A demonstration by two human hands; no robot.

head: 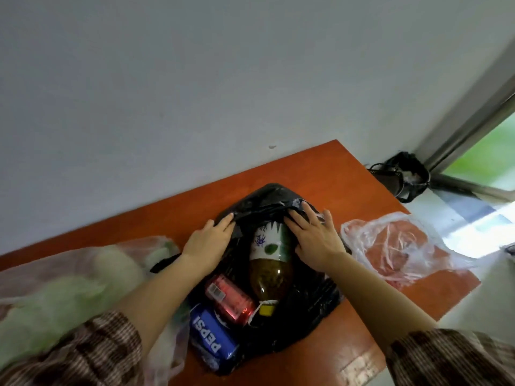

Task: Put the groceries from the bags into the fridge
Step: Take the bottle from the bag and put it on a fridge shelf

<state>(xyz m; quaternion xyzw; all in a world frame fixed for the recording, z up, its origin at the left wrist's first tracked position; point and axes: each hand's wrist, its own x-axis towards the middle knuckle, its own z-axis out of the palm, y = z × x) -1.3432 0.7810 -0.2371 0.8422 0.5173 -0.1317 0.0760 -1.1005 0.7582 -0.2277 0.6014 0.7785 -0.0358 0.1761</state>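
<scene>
Orange table (320,168), crumpled glossy black bag (306,310)

Left hand (209,235) and right hand (316,238) forward, fingers (308,211) straight

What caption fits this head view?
Unpacking: left hand and right hand press open a black bag on a table, showing a bottle, red can and Pepsi can.

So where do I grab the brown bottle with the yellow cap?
Probably round its narrow neck, just behind the yellow cap, reaching from the near side: the bottle lies flat, cap pointing at you, with the red can close on its left.
</scene>
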